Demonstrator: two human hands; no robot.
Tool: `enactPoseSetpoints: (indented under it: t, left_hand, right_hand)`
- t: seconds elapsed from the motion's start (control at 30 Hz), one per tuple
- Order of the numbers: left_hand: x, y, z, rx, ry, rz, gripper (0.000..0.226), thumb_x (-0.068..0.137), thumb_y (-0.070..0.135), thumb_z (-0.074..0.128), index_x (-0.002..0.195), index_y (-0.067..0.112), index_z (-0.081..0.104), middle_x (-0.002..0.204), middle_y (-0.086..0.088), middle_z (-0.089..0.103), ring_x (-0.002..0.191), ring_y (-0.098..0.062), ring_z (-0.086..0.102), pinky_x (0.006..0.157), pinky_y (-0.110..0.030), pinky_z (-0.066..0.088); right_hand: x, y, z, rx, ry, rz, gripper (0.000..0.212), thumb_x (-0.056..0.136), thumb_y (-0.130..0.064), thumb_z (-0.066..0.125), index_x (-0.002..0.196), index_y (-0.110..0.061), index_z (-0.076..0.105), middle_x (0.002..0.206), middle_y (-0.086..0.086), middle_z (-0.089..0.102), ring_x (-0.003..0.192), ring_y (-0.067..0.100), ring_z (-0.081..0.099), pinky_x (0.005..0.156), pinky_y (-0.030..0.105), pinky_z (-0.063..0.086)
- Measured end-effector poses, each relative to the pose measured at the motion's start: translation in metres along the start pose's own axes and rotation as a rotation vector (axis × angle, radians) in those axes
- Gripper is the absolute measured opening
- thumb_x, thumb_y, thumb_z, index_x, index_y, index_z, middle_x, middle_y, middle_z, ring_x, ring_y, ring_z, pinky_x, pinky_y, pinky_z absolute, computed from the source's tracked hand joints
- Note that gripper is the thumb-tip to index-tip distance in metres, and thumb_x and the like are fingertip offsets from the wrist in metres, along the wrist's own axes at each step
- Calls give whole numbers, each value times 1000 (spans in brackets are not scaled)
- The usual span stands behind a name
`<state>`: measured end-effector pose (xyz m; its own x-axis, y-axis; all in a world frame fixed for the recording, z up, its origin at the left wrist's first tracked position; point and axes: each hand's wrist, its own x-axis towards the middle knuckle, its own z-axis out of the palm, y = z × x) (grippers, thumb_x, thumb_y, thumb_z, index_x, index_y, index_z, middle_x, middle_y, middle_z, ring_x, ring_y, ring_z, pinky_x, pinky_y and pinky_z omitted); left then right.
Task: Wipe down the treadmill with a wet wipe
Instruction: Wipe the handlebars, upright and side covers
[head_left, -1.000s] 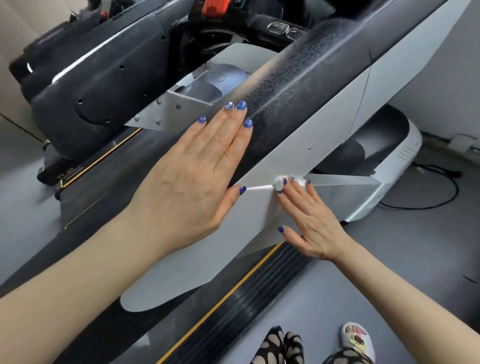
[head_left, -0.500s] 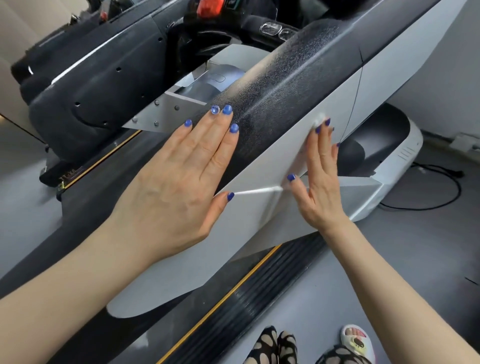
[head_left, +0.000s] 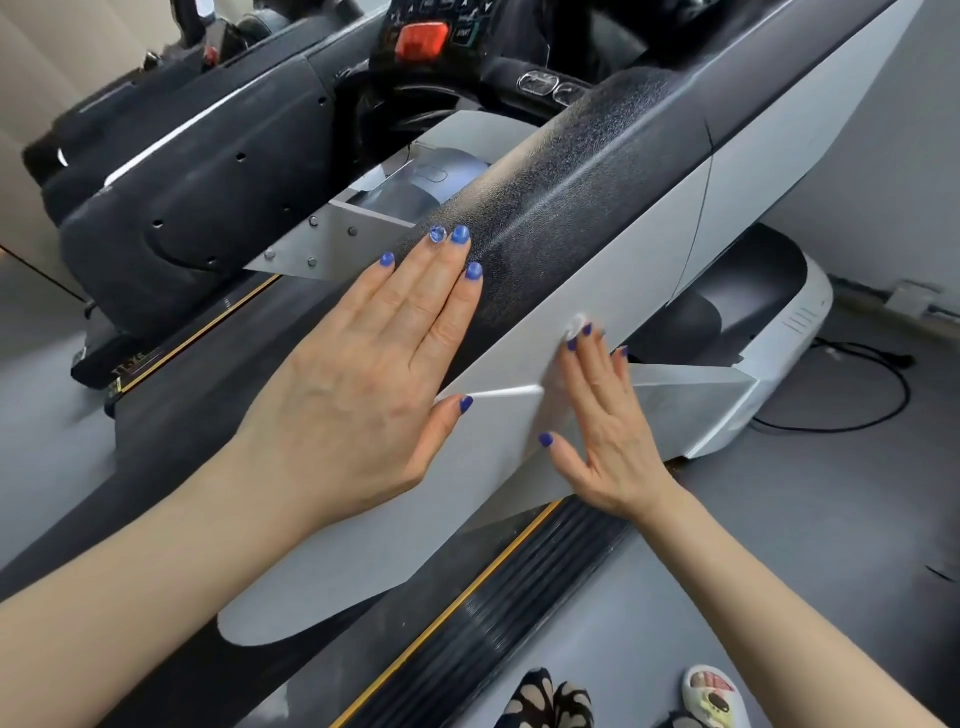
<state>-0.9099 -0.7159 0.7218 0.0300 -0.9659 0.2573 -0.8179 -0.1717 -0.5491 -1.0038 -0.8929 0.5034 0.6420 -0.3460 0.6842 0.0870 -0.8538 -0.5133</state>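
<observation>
The treadmill's sloping side arm has a black textured top (head_left: 597, 197) and a pale grey side panel (head_left: 654, 270). My left hand (head_left: 374, 374) lies flat on the arm, fingers straight across the black top, thumb at the panel's edge. My right hand (head_left: 608, 431) presses a small white wet wipe (head_left: 575, 326) against the grey panel with straight fingers. Only a bit of the wipe shows past the fingertips.
Below my arms runs the ribbed black side rail (head_left: 519, 587) with a yellow stripe. The console with its red button (head_left: 422, 39) is at the top. The white motor cover (head_left: 789, 332) and a black cable (head_left: 883, 395) are on the right; my slippered feet (head_left: 711, 696) are on the grey floor.
My right hand slid the wipe up the grey panel, then back down and left to the lower edge. My left hand stayed flat on the arm.
</observation>
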Motion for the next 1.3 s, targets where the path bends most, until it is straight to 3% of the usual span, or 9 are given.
enactPoseSetpoints:
  t: [0.07,0.2,0.43,0.63,0.83,0.97,1.07,1.23,1.3]
  left_hand:
    - [1,0,0,4,3,2,73,101,37,44,155,-8,23,164,-27,18,153,-37,19,123,-51,23]
    - [1,1,0,9,11,-3,73,101,36,44,155,-8,23,164,-26,18,153,-37,19,123,-50,24]
    - [0,1,-1,23,11,3,72,100,34,43,155,-8,23,164,-27,18,153,-37,18,123,-50,23]
    - [1,1,-2,14,9,-6,70,101,33,42,155,-8,24,164,-26,18,154,-36,18,124,-50,23]
    - [15,13,0,-6,25,49,66,103,31,37,155,-7,24,165,-23,18,154,-35,18,122,-53,24]
    - [32,22,6,23,16,67,64,104,30,35,156,-5,24,165,-21,19,154,-34,18,123,-53,22]
    - [34,22,11,74,18,70,61,105,28,35,156,-4,25,164,-21,21,154,-34,19,123,-53,22]
    - [34,24,13,95,37,74,59,106,27,36,155,-4,26,163,-22,24,152,-35,22,121,-55,25]
    - [34,24,13,105,35,72,59,106,27,38,155,-4,28,163,-22,25,152,-35,24,121,-55,26]
  right_hand:
    - [-1,11,-4,-71,-13,-55,73,103,-48,35,162,-16,6,169,0,-5,156,24,1,125,45,-4]
    - [24,-3,-12,51,148,157,76,99,-43,42,158,-1,16,167,5,0,156,22,-4,125,45,-3]
    - [23,-26,-8,-119,18,-287,71,103,-47,33,162,-22,3,169,-7,-8,156,21,2,125,48,-1]
    - [46,-15,-26,-67,179,-57,73,103,-48,32,157,-1,19,165,11,9,154,27,4,124,51,-2]
    - [12,9,-16,-316,-119,-418,75,99,-48,39,161,-17,9,168,-5,0,156,18,2,125,46,-6]
    - [17,77,-48,-468,-142,-344,75,98,-47,41,161,-19,12,166,-1,15,156,17,5,125,48,1]
    - [28,96,-61,-487,-135,-354,77,98,-49,37,162,-19,6,168,-1,6,156,19,5,126,47,-2]
    - [35,122,-60,-488,-423,-762,71,98,-42,41,161,-17,18,168,-9,14,155,13,8,126,41,-1]
    - [44,149,-75,-595,-414,-825,70,98,-35,42,161,-16,17,168,-13,7,154,13,12,126,41,0]
